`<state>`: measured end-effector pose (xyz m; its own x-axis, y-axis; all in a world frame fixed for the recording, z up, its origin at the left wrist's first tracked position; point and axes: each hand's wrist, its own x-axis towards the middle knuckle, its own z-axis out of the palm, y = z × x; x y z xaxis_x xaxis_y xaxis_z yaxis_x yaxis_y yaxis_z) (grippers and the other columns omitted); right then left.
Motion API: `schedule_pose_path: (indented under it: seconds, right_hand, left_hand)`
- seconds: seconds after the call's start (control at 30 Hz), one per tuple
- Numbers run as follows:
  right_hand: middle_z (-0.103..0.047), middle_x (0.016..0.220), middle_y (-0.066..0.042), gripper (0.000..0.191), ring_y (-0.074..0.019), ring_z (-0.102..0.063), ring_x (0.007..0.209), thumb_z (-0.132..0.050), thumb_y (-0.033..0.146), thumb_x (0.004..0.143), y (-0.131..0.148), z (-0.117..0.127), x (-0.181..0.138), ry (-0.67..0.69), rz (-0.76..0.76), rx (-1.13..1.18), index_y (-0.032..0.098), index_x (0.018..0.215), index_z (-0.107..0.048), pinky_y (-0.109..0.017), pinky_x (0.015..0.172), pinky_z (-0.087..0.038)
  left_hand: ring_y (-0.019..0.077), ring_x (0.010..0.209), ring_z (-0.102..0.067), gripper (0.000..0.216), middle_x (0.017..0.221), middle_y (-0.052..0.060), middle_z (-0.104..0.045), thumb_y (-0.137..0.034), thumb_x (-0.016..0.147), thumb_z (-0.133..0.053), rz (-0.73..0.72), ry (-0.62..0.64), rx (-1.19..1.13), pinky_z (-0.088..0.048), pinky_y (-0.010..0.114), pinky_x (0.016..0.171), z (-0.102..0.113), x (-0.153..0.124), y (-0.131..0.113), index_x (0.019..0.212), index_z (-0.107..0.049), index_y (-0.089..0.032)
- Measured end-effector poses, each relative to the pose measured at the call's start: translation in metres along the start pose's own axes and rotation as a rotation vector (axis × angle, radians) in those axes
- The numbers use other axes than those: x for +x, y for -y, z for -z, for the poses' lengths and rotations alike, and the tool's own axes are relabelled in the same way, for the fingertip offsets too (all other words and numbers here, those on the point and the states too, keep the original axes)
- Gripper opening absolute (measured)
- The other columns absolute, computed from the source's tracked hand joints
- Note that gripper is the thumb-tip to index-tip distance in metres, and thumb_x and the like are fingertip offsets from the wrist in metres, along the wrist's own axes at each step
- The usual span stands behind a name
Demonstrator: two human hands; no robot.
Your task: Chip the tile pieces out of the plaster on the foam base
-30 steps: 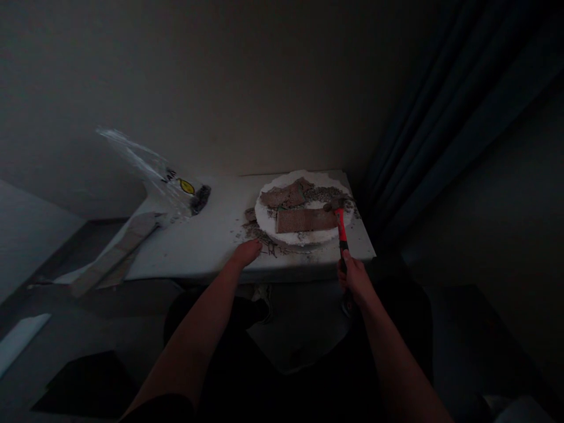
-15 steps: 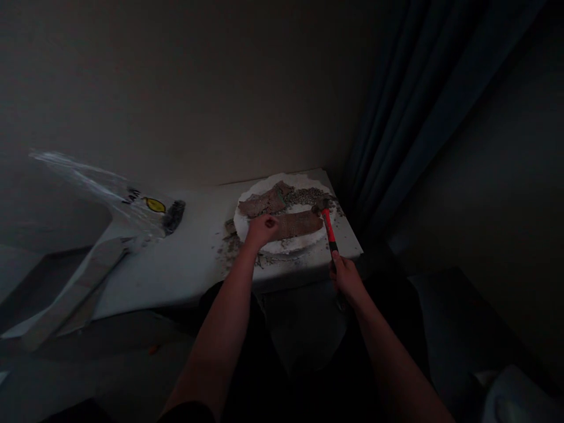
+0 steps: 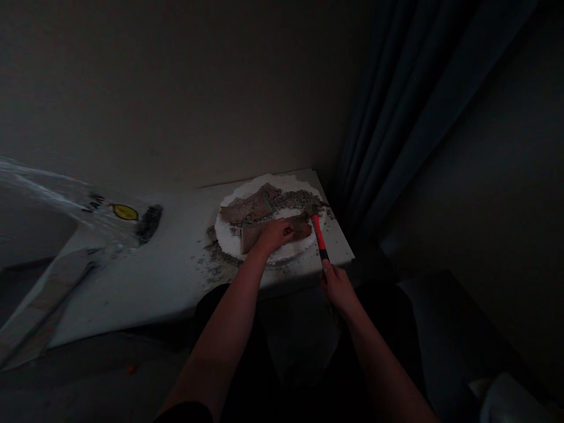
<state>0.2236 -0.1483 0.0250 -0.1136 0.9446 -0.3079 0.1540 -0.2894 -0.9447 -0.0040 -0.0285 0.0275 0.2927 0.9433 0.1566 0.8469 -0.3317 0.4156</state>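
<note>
My right hand [image 3: 338, 285] is wrapped round the lower handle of a hammer [image 3: 319, 235] with a red and black grip. The hammer's dark head lies over the right end of a flat brown slab [image 3: 251, 236]. Resting over that slab is my left hand [image 3: 275, 234], its fingers curled together; what they pinch, if anything, is too dark to make out. A second, broken brown piece [image 3: 247, 207] lies behind it, beside a heap of grey granules [image 3: 296, 200]. All of these are on a white round mat with a wavy edge [image 3: 227, 239].
The mat sits on a white table [image 3: 145, 282], with crumbs scattered around it. A clear plastic bag [image 3: 101, 217] with a yellow print and dark contents stands left, near a long flat strip [image 3: 48, 305]. Behind is a wall; a dark curtain [image 3: 396, 117] hangs right.
My left hand has moved right along the slab, uncovering its left end. The hammer head stays near the slab's right end. The whole view has shifted, so the table appears further left.
</note>
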Motion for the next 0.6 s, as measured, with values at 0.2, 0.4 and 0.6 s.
schedule_pose_path:
  seconds: [0.2,0.4,0.6]
  right_hand:
    - [-0.043,0.047,0.004,0.055,-0.011,-0.04,0.042,-0.039,0.069,0.088,0.001,-0.001,-0.001,0.027,-0.017,-0.015,0.02,0.067,-0.05,-0.025,0.045,-0.031]
    - [-0.042,0.047,0.004,0.055,-0.0109,-0.04,0.042,-0.039,0.069,0.088,-0.002,-0.003,-0.001,0.04,-0.044,0.001,0.02,0.067,-0.051,-0.025,0.046,-0.031]
    - [-0.041,0.046,0.006,0.054,-0.0091,-0.035,0.039,-0.042,0.07,0.086,-0.001,-0.005,-0.001,0.023,-0.095,0.043,0.02,0.067,-0.049,-0.024,0.043,-0.03]
  left_hand:
    - [0.0188,0.091,-0.062,0.015,0.099,0.007,-0.066,-0.024,0.086,-0.054,-0.052,0.067,0.231,-0.047,0.029,0.081,0.001,-0.001,-0.009,0.091,-0.067,-0.019]
    - [0.0183,0.092,-0.062,0.022,0.106,0.007,-0.064,-0.024,0.09,-0.047,-0.088,0.134,0.34,-0.046,0.029,0.082,0.007,0.002,-0.018,0.097,-0.068,-0.02]
    - [0.0171,0.084,-0.061,0.014,0.094,0.006,-0.066,-0.021,0.083,-0.053,0.006,-0.01,0.172,-0.045,0.028,0.076,0.004,0.002,-0.016,0.09,-0.064,-0.018]
